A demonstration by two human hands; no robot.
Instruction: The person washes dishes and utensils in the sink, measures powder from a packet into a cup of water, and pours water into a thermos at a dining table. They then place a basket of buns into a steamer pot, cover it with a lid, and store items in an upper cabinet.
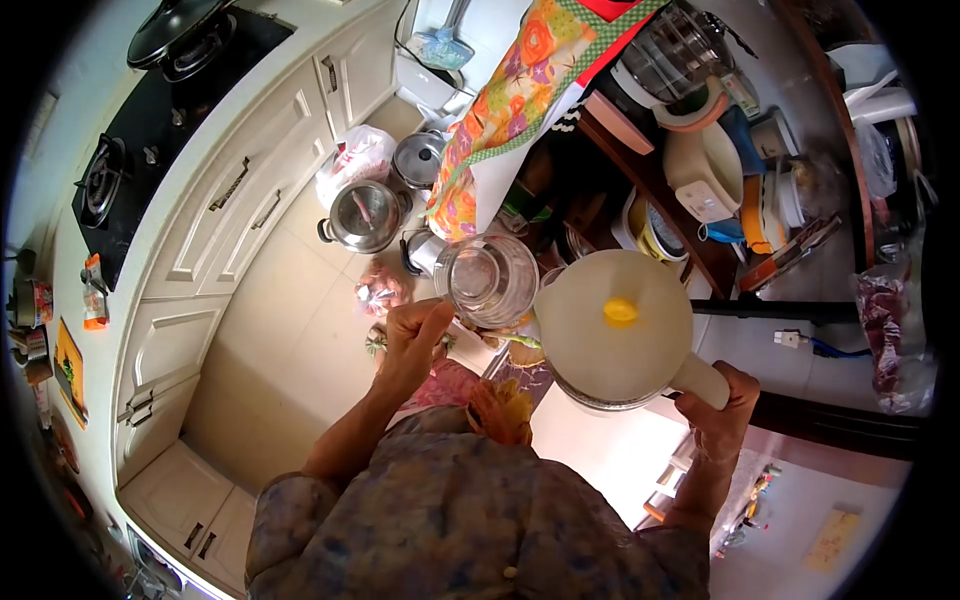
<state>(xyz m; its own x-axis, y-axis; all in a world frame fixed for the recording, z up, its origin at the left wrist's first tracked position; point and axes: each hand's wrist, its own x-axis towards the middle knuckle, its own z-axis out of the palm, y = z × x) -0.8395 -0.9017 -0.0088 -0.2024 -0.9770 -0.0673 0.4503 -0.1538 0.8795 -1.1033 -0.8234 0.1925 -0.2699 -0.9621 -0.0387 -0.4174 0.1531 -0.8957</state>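
R hand, lower R of frame, grips pot handle. L hand, near ctr, is curled, holding clear jug.

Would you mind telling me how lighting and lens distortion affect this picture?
In the head view, fisheye distortion bows the counter and black fills the corners; also in the head view, glare whitens the patch beside the right forearm, and highlights dot the clear container near the left hand.
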